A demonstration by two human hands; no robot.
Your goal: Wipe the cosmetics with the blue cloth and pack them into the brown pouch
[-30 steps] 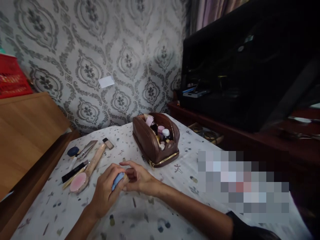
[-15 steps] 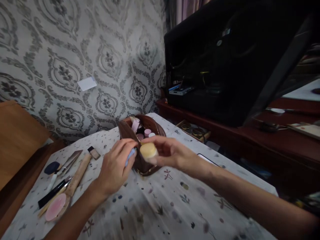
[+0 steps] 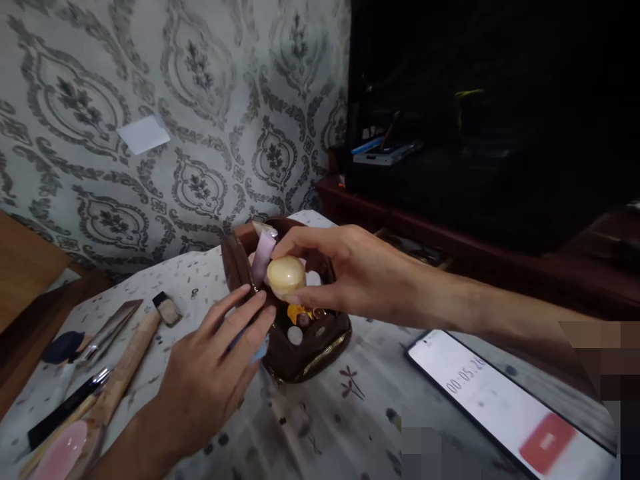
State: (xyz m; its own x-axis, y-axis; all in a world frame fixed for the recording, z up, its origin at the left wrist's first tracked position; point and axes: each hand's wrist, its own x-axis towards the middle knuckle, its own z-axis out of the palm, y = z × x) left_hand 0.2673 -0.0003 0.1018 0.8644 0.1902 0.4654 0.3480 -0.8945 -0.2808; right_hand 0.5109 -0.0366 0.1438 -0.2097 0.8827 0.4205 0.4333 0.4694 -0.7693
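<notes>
My right hand (image 3: pixel 345 267) grips a small rounded jar with a glossy pale-yellow lid (image 3: pixel 287 275) between thumb and fingers, over the mouth of a brown cosmetic bag (image 3: pixel 320 350). The bag stands unzipped. Inside it, a lilac tube (image 3: pixel 263 257) leans at the left, and an orange item (image 3: pixel 299 313) and a small pale disc (image 3: pixel 295 335) lie near the front. My left hand (image 3: pixel 217 363) rests along the bag's left side, fingertips at its rim. Beneath those fingers a light-blue object (image 3: pixel 261 349) is held, mostly hidden; its kind does not show.
On the patterned tablecloth at left lie a small bottle with a black cap (image 3: pixel 167 309), a pink oval item (image 3: pixel 63 450), a black tube (image 3: pixel 67 407) and a dark-blue round item (image 3: pixel 63 347). A phone showing a timer (image 3: pixel 500 400) lies at right. A large black screen (image 3: pixel 490 133) stands behind.
My right hand has brought the yellow-lidded jar from the bag's front side over its opening. My left fingers have straightened along the bag's side. The view has moved closer, showing the phone.
</notes>
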